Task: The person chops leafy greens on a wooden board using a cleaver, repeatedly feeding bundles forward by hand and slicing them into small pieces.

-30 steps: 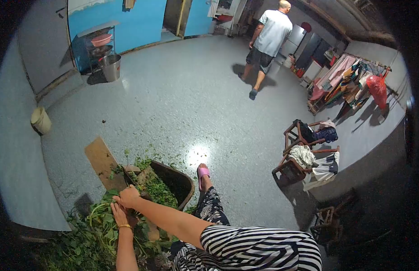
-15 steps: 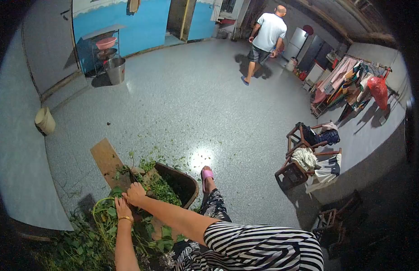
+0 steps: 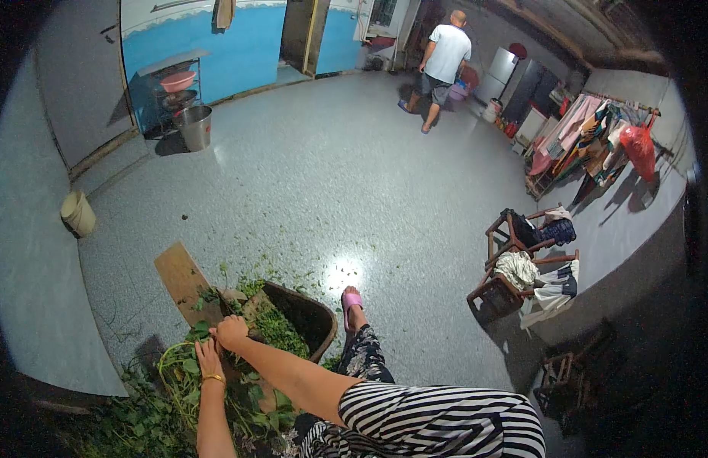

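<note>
We locate the leafy vines [image 3: 178, 389] at the lower left of the frame, heaped under and beside the left hand [image 3: 209, 357]. Its fingers lie over the stems near the top of the heap; we cannot tell whether they close around them. The right hand [image 3: 231, 333] is just beside it, its fingers clenched; the hand hides whatever they enclose.

Handling: we rate the vines as light and pliable, the leaves soft and easily torn, the surface possibly slippery if damp. We advise gripping several stems together as a bundle, rather than by the leaves. Loose strands may tangle.

Containers: the dark bin [image 3: 321, 324], lower centre-left, holds finely cut greens [image 3: 283, 333] toward its left end. A wooden board [image 3: 180, 276] extends up and left from the hands. At the upper left stand a metal bucket [image 3: 197, 133] and, above it, a pink basin [image 3: 178, 82]; at the left edge is a cream bucket [image 3: 79, 216]. We cannot determine the contents of these three.
</note>
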